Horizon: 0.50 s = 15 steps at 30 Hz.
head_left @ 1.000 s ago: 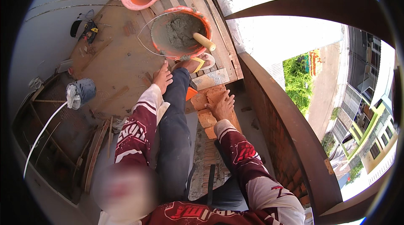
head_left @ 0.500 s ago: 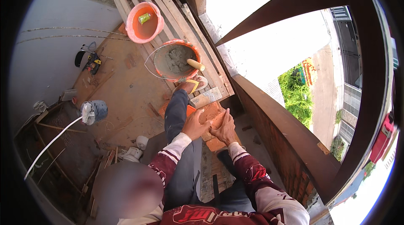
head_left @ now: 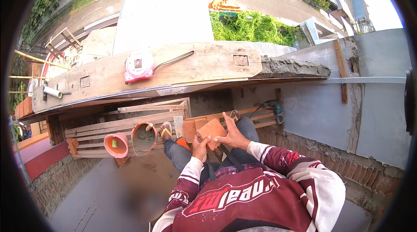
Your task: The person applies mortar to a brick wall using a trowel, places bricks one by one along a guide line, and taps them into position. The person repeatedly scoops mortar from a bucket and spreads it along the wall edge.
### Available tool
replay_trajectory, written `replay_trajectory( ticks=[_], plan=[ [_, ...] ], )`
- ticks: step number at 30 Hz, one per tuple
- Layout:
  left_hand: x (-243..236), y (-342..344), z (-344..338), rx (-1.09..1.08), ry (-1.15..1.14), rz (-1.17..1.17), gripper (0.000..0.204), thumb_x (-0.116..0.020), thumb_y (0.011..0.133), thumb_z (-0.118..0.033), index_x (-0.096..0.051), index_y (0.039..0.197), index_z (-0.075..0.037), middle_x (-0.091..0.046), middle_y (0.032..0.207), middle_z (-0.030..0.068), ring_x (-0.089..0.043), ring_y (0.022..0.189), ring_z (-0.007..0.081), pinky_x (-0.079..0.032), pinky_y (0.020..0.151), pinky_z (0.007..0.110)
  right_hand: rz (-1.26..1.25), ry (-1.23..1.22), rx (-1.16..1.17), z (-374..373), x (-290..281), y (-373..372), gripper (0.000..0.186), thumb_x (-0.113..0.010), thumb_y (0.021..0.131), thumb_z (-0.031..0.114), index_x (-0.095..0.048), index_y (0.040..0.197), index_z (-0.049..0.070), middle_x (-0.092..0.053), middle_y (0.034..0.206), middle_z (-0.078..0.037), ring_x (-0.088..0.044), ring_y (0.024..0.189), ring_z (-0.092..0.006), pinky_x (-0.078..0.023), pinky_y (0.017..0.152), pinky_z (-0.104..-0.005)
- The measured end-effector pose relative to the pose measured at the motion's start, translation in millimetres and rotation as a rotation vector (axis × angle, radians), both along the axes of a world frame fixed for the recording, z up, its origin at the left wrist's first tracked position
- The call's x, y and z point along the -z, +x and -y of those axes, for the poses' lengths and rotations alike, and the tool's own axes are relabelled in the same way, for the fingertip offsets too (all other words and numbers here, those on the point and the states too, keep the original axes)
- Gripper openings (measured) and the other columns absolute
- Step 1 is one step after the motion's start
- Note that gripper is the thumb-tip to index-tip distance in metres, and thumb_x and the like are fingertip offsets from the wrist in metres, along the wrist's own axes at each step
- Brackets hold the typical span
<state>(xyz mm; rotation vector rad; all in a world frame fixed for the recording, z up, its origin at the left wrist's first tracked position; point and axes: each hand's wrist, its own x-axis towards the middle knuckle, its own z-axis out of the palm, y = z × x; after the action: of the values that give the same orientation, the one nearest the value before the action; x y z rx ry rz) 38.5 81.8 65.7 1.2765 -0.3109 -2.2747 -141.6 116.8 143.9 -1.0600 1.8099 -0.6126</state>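
Note:
An orange brick (head_left: 213,132) is tilted up in front of me, held between both hands. My left hand (head_left: 200,149) closes on its lower left edge, thumb along its face. My right hand (head_left: 235,134) grips its right side; the thumb lies on the brick and a finger stretches upward past it. The other right fingers are partly hidden. Just beyond, more orange bricks (head_left: 190,129) lie beside a mortar-smeared wooden block (head_left: 178,124). An orange bucket (head_left: 144,138) of grey mortar, a tool's wooden handle sticking out, stands left of my sandalled foot (head_left: 166,130).
A pink bucket (head_left: 116,145) with a green object inside stands on wooden slats (head_left: 126,121). A pink-and-white tape measure (head_left: 140,66) rests on the wide wooden ledge (head_left: 186,62), with wet mortar (head_left: 295,67) at its right. A teal power drill (head_left: 276,109) lies at the right, below a grey wall (head_left: 312,115).
My view has swung around toward the ledge and the street outside. The brick stays in both hands and now shows its broad face tilted up; the right hand's fingers are more spread.

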Motion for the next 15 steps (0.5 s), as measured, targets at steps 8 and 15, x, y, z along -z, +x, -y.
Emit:
replay_trajectory(
  ticks=[8,15],
  plan=[
    [-88.1,-113.0,8.9,0.119,0.009,0.076,0.043,-0.062,0.09,-0.011,-0.047,0.129,-0.012,-0.058,0.12,0.0038,-0.054,0.112,0.0186,-0.044,0.096,0.036,1.105,0.002,1.248,-62.1,-25.6,7.3,0.075,-0.076,0.084,0.039,-0.038,0.136,0.001,-0.049,0.129,-0.015,-0.05,0.121,-0.0273,-0.047,0.096,-0.0399],
    [-113.2,-207.5,5.8,0.186,-0.117,0.008,0.039,-0.065,0.09,-0.013,-0.049,0.125,-0.012,-0.058,0.116,0.0042,-0.053,0.11,0.0176,-0.043,0.095,0.033,1.142,-0.513,1.452,-29.4,-24.1,-52.2,0.046,-0.068,0.091,0.018,-0.048,0.128,0.0,-0.06,0.118,-0.011,-0.061,0.108,-0.0225,-0.05,0.093,-0.0369]
  ],
)
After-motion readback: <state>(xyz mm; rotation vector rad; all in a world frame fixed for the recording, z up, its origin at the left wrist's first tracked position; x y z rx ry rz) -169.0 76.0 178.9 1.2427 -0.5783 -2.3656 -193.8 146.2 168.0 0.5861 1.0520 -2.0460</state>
